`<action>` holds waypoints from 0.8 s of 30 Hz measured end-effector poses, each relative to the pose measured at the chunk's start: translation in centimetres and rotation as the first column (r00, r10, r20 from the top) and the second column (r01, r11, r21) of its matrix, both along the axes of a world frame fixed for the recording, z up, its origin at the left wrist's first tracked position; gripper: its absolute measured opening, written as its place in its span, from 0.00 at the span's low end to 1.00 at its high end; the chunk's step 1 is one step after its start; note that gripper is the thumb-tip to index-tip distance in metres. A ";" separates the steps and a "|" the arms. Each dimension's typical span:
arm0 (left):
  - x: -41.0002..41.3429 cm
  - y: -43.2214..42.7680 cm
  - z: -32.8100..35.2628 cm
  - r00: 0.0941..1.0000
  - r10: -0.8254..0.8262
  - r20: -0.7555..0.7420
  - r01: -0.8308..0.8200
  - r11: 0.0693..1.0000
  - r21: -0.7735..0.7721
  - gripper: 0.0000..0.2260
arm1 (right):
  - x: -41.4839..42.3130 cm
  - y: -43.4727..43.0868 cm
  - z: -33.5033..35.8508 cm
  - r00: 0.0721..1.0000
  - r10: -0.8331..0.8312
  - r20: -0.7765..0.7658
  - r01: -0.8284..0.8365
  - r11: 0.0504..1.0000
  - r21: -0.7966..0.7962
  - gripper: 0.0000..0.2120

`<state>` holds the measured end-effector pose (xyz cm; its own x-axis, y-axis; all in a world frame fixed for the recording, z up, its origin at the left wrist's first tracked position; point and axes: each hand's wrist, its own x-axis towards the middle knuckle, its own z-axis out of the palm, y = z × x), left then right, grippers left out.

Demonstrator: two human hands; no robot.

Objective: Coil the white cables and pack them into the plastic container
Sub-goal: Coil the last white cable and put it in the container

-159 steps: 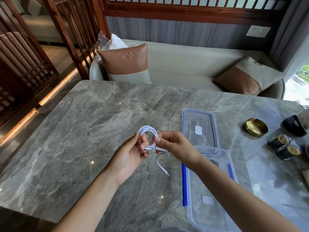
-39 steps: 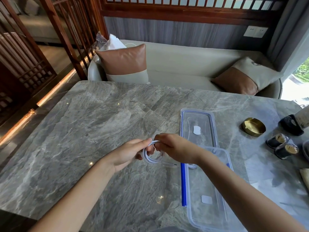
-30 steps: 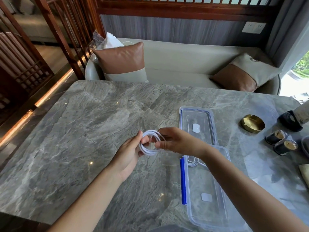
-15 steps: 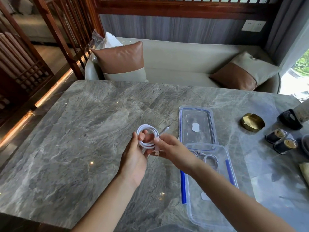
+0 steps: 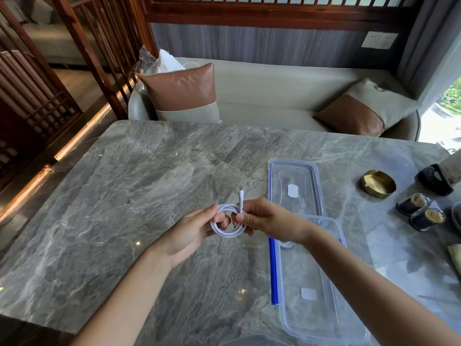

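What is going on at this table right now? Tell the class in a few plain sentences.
A person holds a coiled white cable above the marble table. The left hand grips one side of the coil. The right hand pinches the other side, with the plug end sticking up. The open plastic container lies to the right with its lid beyond it. Part of a second cable shows inside. The held coil is not yet packed.
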<state>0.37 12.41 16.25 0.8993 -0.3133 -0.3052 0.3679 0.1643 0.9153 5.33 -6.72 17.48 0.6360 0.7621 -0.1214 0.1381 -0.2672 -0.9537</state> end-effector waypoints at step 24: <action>-0.9 -3.1 -1.2 0.943 0.234 0.237 -0.301 0.903 0.307 0.16 | 1.9 0.6 4.7 0.903 -0.125 0.412 0.224 0.953 -0.202 0.04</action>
